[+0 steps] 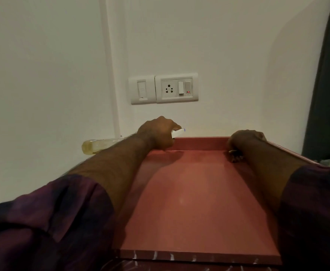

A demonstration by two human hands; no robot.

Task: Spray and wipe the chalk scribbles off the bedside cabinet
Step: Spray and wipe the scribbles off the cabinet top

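The left hand (pixel 158 134) gripped the spray bottle (pixel 97 146) sideways below the wall socket (pixel 169 89), risking mist on it; whether the right hand (pixel 246 140) held anything was unclear.

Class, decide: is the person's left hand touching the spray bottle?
Touching. Head view: the left hand curls round the spray bottle, whose nozzle pokes out past the hand.

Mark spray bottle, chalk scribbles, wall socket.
spray bottle (pixel 98 146): head view, yellowish liquid-filled body.
chalk scribbles (pixel 172 257): head view, one white streak low in frame.
wall socket (pixel 169 89): head view, middle of the pin holes.
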